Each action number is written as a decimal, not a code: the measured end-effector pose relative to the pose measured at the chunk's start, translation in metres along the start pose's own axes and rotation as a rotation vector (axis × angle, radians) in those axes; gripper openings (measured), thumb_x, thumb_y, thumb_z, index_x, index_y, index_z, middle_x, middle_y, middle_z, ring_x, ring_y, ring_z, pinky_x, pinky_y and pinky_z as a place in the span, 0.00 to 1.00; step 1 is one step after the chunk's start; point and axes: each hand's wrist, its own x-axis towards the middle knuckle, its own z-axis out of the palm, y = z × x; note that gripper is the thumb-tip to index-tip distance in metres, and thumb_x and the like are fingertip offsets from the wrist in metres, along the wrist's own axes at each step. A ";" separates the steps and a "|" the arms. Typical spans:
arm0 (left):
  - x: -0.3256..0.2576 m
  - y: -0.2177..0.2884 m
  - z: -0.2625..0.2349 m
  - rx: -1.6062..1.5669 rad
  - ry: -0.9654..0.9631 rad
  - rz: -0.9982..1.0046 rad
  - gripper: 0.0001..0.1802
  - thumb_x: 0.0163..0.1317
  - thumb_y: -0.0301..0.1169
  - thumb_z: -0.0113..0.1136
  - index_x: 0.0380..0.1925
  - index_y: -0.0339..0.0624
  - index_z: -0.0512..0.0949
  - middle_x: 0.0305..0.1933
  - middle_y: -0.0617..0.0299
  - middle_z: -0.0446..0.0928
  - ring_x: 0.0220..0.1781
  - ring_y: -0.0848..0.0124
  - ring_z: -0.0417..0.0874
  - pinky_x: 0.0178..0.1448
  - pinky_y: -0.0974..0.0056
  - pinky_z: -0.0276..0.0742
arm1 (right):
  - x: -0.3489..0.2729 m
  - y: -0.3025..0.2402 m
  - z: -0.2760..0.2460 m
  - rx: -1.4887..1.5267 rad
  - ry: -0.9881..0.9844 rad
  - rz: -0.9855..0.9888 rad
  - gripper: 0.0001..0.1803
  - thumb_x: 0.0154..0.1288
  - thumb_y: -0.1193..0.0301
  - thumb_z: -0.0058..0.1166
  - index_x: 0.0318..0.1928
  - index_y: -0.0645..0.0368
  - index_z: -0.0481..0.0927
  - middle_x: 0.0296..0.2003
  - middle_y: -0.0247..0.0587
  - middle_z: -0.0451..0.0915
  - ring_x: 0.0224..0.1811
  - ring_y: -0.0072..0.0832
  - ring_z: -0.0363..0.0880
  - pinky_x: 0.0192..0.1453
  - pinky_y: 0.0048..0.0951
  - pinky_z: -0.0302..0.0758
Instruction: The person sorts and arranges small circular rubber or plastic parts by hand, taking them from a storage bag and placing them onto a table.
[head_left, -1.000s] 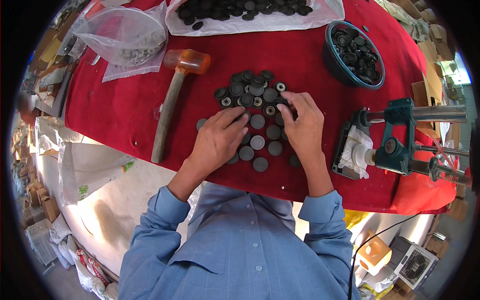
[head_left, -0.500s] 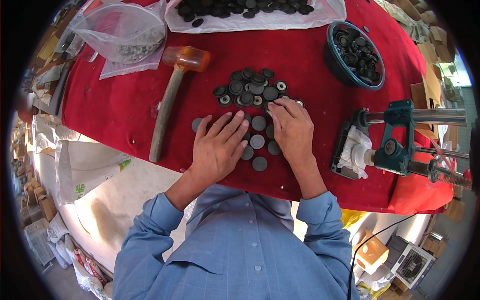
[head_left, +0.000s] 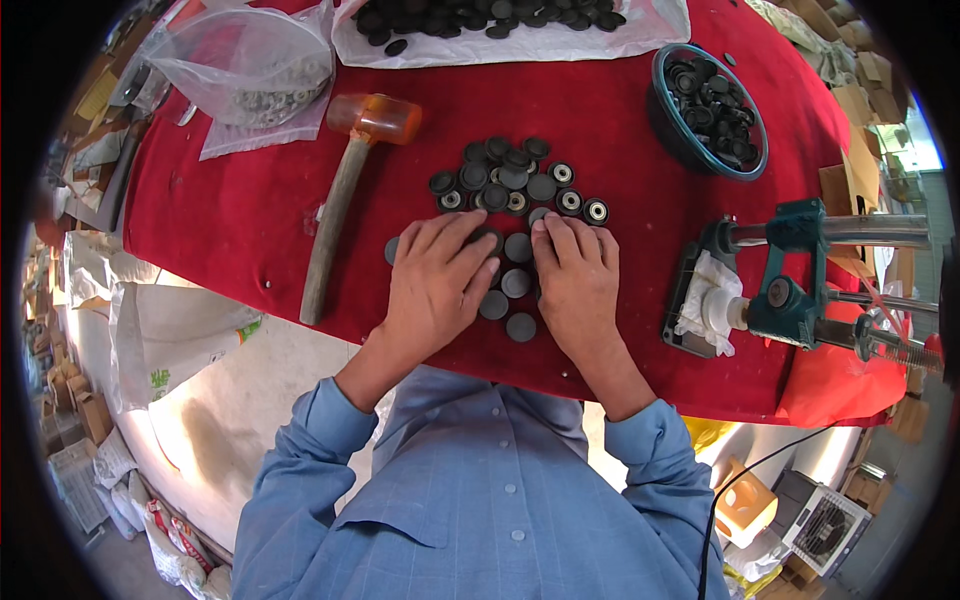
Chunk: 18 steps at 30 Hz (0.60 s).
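Note:
Small round black caps lie in loose rows in front of me, among them a flat grey-black cap [head_left: 520,327]. Over the left part of these rows rests my left hand [head_left: 432,285], its fingers apart and slightly bent, hiding some caps. A dark cap [head_left: 490,238] shows between its forefinger and thumb. My right hand [head_left: 577,275] has its fingertips closed at the edge of another black cap [head_left: 539,215]. Just beyond both hands is a heap of similar caps [head_left: 513,177], several turned up to show metal ring centres. A cap with a metal centre [head_left: 595,211] lies beside the right fingers.
A mallet [head_left: 340,215] with an orange head lies left on the red cloth [head_left: 590,110]. Behind are a clear plastic bag [head_left: 245,60] and a white sheet [head_left: 520,50] bearing black caps. A bowl [head_left: 668,130] and a green hand press [head_left: 785,290] stand right.
My right hand has moved slightly nearer me and left, uncovering two metal-centred caps at the heap's right edge. The left hand has shifted slightly, its fingers more bent.

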 end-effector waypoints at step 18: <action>0.041 -0.034 0.009 -0.278 0.099 -0.147 0.17 0.58 0.24 0.74 0.48 0.38 0.86 0.44 0.53 0.82 0.44 0.53 0.85 0.48 0.53 0.81 | 0.057 0.029 0.026 0.249 -0.078 0.140 0.19 0.55 0.69 0.73 0.48 0.55 0.86 0.45 0.38 0.83 0.49 0.37 0.82 0.55 0.42 0.72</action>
